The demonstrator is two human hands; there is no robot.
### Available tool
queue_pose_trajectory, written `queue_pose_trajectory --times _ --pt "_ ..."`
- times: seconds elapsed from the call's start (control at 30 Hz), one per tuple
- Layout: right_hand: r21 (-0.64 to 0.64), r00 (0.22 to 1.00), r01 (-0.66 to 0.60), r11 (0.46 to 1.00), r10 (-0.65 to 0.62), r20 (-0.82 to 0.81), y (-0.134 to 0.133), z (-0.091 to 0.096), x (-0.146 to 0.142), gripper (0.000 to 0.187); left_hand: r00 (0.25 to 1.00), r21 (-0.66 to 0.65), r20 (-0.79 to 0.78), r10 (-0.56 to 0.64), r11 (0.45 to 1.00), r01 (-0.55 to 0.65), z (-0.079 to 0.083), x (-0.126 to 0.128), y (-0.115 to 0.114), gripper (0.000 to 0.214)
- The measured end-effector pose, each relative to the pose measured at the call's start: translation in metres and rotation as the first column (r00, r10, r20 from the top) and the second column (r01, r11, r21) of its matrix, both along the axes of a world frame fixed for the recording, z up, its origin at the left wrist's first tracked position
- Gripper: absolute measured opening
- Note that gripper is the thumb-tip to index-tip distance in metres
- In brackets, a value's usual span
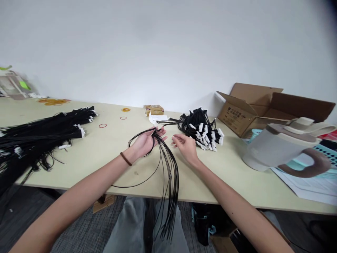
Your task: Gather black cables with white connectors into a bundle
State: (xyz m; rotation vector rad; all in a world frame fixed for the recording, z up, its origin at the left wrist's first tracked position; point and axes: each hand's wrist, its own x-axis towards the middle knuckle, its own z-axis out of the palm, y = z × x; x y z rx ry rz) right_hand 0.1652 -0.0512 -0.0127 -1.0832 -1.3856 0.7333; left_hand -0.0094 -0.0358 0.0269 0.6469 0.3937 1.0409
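A bundle of thin black cables (172, 175) runs through my left hand (146, 141), which is turned palm up with its fingers curled around it. The loose ends hang over the table's front edge above my lap, and one cable loops out to the left. Just right of the bundle is my right hand (185, 146), its thumb and fingers pinched together. Whatever may be between those fingertips is too small to make out. Behind the right hand lies a coiled pile of black cables (196, 121) with white connectors (206, 137) facing forward.
Long black cable bundles (52, 130) cover the table's left side. Rubber bands (103, 125) and a small gold box (153, 110) lie further back. On the right stand an open cardboard box (237, 116) and a large grey mug (276, 147), with papers (302, 186) beneath a teal basket.
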Motion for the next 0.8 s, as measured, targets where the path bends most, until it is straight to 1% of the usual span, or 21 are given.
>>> queue_pose_trajectory --times 0.03,0.07,0.1,0.13,0.17,0.2,0.23,0.3,0.4,0.5,0.63,0.7,0.77,0.8 --pt "0.099 0.995 0.01 0.995 -0.02 0.1 -0.004 0.001 -0.002 0.028 1.0 -0.007 -0.003 0.009 1.0 -0.009 0.001 0.0 0.0 0.014" --pt "0.225 0.975 0.008 0.974 -0.058 0.217 -0.007 0.002 -0.004 0.024 1.0 -0.009 -0.013 0.01 1.0 -0.01 0.001 0.0 -0.001 0.015" --pt "0.362 0.935 -0.018 0.932 -0.113 0.336 -0.01 0.003 -0.005 0.021 1.0 -0.007 -0.029 0.004 1.0 -0.004 0.0 0.001 -0.002 0.015" --pt "0.485 0.881 -0.064 0.872 -0.179 0.437 -0.012 0.004 -0.006 0.021 0.999 -0.003 -0.047 -0.007 1.0 0.007 -0.001 0.002 -0.003 0.015" --pt "0.576 0.827 -0.117 0.809 -0.242 0.507 -0.014 0.005 -0.007 0.022 0.998 0.001 -0.064 -0.025 1.0 0.025 -0.002 0.004 -0.004 0.015" --pt "0.633 0.789 -0.158 0.758 -0.289 0.542 -0.015 0.005 -0.007 0.023 0.996 0.003 -0.08 -0.046 0.999 0.047 -0.004 0.005 -0.005 0.016" --pt "0.669 0.761 -0.189 0.719 -0.323 0.563 -0.015 0.004 -0.007 0.024 0.993 0.004 -0.095 -0.069 0.998 0.07 -0.006 0.007 -0.007 0.016" --pt "0.703 0.72 -0.229 0.673 -0.369 0.588 -0.015 0.003 -0.006 0.024 0.986 -0.004 -0.122 -0.111 0.994 0.111 -0.007 0.01 -0.01 0.017" --pt "0.729 0.696 -0.262 0.632 -0.4 0.597 -0.014 0.002 -0.005 0.026 0.98 -0.028 -0.143 -0.137 0.991 0.134 -0.006 0.012 -0.015 0.02" --pt "0.759 0.71 -0.266 0.595 -0.411 0.572 -0.014 0.003 -0.005 0.028 0.979 -0.051 -0.142 -0.144 0.989 0.138 -0.003 0.013 -0.017 0.021" --pt "0.795 0.761 -0.258 0.549 -0.391 0.517 -0.015 0.006 -0.008 0.03 0.982 -0.056 -0.139 -0.128 0.991 0.122 -0.002 0.013 -0.019 0.017" --pt "0.796 0.793 -0.244 0.554 -0.358 0.493 -0.017 0.008 -0.008 0.031 0.987 -0.053 -0.115 -0.116 0.992 0.11 -0.004 0.014 -0.019 0.016" --pt "0.778 0.826 -0.215 0.59 -0.315 0.467 -0.02 0.011 -0.009 0.031 0.991 -0.046 -0.086 -0.098 0.994 0.095 -0.006 0.015 -0.018 0.015" --pt "0.762 0.844 -0.189 0.619 -0.294 0.448 -0.022 0.014 -0.009 0.029 0.993 -0.042 -0.073 -0.096 0.995 0.093 -0.007 0.015 -0.018 0.015"
